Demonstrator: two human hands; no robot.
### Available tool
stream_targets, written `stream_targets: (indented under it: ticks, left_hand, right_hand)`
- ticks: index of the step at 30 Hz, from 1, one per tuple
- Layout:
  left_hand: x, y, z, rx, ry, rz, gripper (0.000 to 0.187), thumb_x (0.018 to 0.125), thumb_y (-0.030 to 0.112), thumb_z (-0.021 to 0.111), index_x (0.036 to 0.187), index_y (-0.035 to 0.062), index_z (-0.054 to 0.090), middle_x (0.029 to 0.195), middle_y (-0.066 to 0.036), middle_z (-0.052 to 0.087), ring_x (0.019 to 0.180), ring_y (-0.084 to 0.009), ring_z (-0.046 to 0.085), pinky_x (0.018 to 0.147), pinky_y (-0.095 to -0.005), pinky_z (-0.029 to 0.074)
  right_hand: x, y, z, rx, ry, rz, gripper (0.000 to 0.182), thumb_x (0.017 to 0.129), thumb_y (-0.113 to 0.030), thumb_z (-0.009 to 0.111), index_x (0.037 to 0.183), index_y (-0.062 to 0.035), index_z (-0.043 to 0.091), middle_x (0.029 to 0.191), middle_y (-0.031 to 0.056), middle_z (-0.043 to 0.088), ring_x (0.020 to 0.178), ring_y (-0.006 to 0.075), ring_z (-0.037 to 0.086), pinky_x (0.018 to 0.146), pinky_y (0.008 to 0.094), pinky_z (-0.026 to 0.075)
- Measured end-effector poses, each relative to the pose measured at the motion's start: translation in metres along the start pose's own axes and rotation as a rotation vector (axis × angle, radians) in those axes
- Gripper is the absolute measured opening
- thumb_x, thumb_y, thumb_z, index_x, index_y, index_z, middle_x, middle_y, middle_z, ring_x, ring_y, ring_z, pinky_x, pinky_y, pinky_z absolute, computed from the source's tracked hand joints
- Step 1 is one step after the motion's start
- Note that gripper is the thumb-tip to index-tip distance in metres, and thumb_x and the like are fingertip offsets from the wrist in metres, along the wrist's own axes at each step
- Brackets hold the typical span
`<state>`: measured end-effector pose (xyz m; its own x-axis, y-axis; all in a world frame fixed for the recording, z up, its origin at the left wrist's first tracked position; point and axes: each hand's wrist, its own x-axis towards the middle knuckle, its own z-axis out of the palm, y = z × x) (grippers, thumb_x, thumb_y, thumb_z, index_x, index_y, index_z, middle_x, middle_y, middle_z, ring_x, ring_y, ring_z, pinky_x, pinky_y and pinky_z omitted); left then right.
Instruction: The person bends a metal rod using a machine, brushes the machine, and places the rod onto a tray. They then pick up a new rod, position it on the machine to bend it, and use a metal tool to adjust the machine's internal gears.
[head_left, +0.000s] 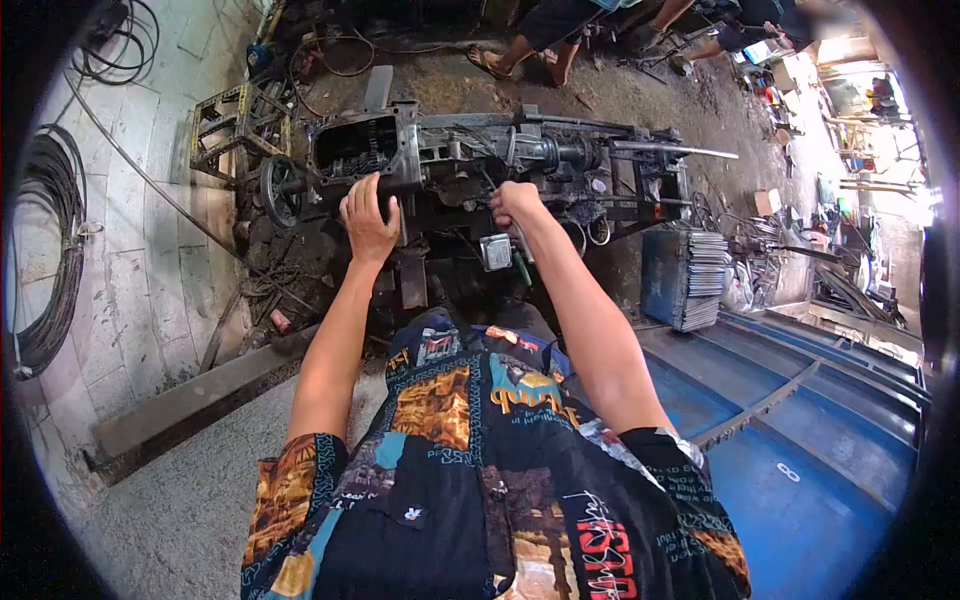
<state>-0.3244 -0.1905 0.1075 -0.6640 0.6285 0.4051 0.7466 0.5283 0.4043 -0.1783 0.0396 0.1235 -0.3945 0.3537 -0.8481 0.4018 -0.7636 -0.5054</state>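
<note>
A greasy machine (pixel 555 150) with a long metal frame lies across in front of me. My left hand (pixel 368 222) rests on the near edge of its open box-shaped housing (pixel 408 140), fingers stretched out and thumb apart. Inside the housing, dark toothed or threaded parts show. My right hand (pixel 518 203) is closed over the near side of the machine's middle; whatever its fingers grip is hidden. Just below that hand are a square silvery part (pixel 495 252) and a green handle-like piece (pixel 521 268). A handwheel (pixel 283 190) sits at the machine's left end.
Yellow metal stands (pixel 222 125) are at the left, near a wall with coiled cable (pixel 45 250). Blue metal panels (pixel 800 470) and a blue ribbed box (pixel 685 280) lie to the right. Sandaled feet (pixel 490 64) of another person are beyond the machine.
</note>
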Motion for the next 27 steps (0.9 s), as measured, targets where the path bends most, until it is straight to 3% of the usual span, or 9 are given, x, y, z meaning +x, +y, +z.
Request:
stream_targets:
  ticks: [2,6,8,10,13,18,22,24,27]
  left_hand:
    - [0.007,0.006,0.004,-0.003,-0.026,0.005,0.047,0.095,0.028,0.055,0.135,0.0052,0.045,0.132,-0.015,0.050,0.127,-0.0316,0.044,0.108,-0.0488,0.030]
    - [0.011,0.022,0.011,-0.026,0.045,0.056,0.049,0.087,0.021,0.061,0.130,0.0020,0.049,0.126,-0.015,0.055,0.122,-0.0303,0.048,0.103,-0.0453,0.033]
    - [0.011,0.028,0.012,-0.043,0.053,0.060,0.049,0.087,0.021,0.061,0.130,0.0019,0.049,0.125,-0.015,0.055,0.122,-0.0309,0.048,0.103,-0.0455,0.033]
    - [0.009,0.032,0.014,-0.039,0.056,0.066,0.049,0.087,0.022,0.061,0.130,0.0018,0.050,0.125,-0.015,0.055,0.121,-0.0311,0.048,0.103,-0.0457,0.034]
    - [0.010,0.040,0.016,-0.046,0.063,0.056,0.049,0.087,0.022,0.061,0.130,0.0012,0.050,0.124,-0.015,0.055,0.120,-0.0311,0.049,0.102,-0.0451,0.034]
    - [-0.001,0.059,0.020,-0.047,0.053,0.008,0.048,0.089,0.021,0.060,0.130,-0.0001,0.049,0.124,-0.015,0.056,0.118,-0.0311,0.051,0.102,-0.0434,0.036]
    - [-0.024,0.079,0.034,-0.041,0.024,-0.149,0.049,0.089,0.018,0.060,0.132,0.0008,0.047,0.124,-0.015,0.057,0.119,-0.0314,0.051,0.102,-0.0434,0.038]
    - [-0.040,0.094,0.046,0.022,0.062,-0.253,0.049,0.089,0.018,0.060,0.133,0.0010,0.047,0.124,-0.015,0.057,0.119,-0.0318,0.051,0.102,-0.0439,0.037]
    - [-0.072,0.118,0.072,0.083,0.104,-0.384,0.047,0.090,0.019,0.059,0.132,0.0007,0.048,0.123,-0.016,0.058,0.119,-0.0333,0.051,0.102,-0.0448,0.038]
  right_hand:
    - [-0.014,-0.006,0.018,-0.113,0.125,-0.032,0.011,0.085,-0.010,0.042,0.086,-0.0034,0.050,0.062,0.0043,0.045,0.042,0.0139,0.036,0.037,0.0280,0.027]
    - [0.013,0.009,-0.006,0.012,-0.050,0.046,0.014,0.090,-0.010,0.040,0.086,-0.0029,0.051,0.063,0.0034,0.045,0.045,0.0127,0.037,0.038,0.0253,0.030]
    - [0.015,0.012,-0.016,0.355,-0.202,0.168,0.024,0.094,-0.015,0.042,0.082,0.0027,0.051,0.067,0.0081,0.051,0.050,0.0190,0.047,0.046,0.0347,0.046]
    - [-0.008,0.011,-0.010,0.244,-0.199,0.102,0.038,0.099,-0.027,0.038,0.098,0.0077,0.054,0.079,0.0138,0.058,0.062,0.0234,0.057,0.055,0.0361,0.053]
    - [-0.023,0.007,-0.007,0.229,-0.173,0.148,0.068,0.101,-0.048,0.028,0.134,0.0106,0.036,0.105,0.0232,0.062,0.085,0.0304,0.065,0.070,0.0390,0.058]
    - [-0.024,-0.001,-0.049,0.039,0.014,0.041,0.057,0.100,-0.045,0.035,0.130,0.0015,0.045,0.106,0.0204,0.063,0.084,0.0285,0.065,0.069,0.0398,0.057]
    - [-0.037,-0.040,-0.106,-0.211,-0.024,-0.208,0.034,0.096,-0.028,0.052,0.115,0.0004,0.057,0.088,0.0106,0.067,0.066,0.0193,0.065,0.057,0.0303,0.053]
    - [-0.039,-0.066,-0.142,-0.314,-0.041,-0.385,0.029,0.094,-0.022,0.057,0.110,0.0025,0.059,0.082,0.0120,0.066,0.065,0.0184,0.064,0.057,0.0330,0.052]
    - [-0.039,-0.113,-0.206,-0.768,0.182,-0.943,0.025,0.087,-0.017,0.065,0.099,0.0045,0.066,0.086,0.0169,0.070,0.073,0.0223,0.068,0.069,0.0344,0.053]
